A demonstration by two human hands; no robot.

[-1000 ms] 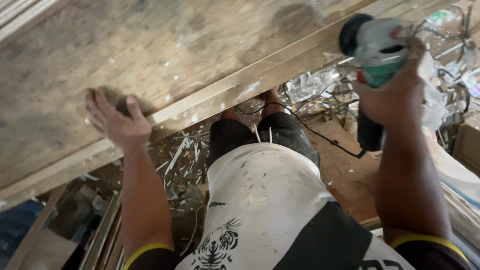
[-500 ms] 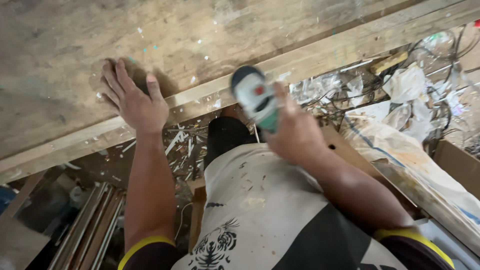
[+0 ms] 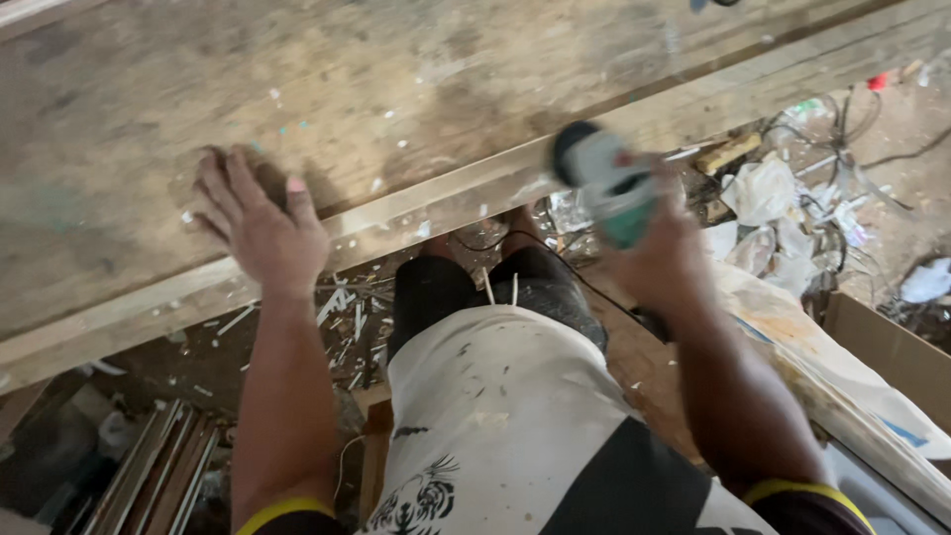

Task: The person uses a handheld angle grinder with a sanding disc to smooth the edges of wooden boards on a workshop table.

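Right hand (image 3: 662, 260) is clamped on the grinder (image 3: 606, 183) near the desk (image 3: 416, 89) edge; it looks heavy, stiff, best gripped by its body. Left hand (image 3: 260, 223) lies flat, fingers spread.

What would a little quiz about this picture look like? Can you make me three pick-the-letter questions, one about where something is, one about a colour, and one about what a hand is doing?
1. Where is the left hand?
A. flat on the wooden board
B. in a pocket
C. on the floor

2. What colours are the power tool?
A. red and yellow
B. grey and green with a black end
C. all pink

3. What is the right hand doing?
A. lying open
B. waving, holding nothing
C. closed around the power tool, which is off the board

Answers:
1. A, the palm and spread fingers press on the board near its front edge.
2. B, the body is pale grey, its lower part green, its round end black.
3. C, the fingers wrap the tool's body, and it shows in front of the board's edge, blurred.
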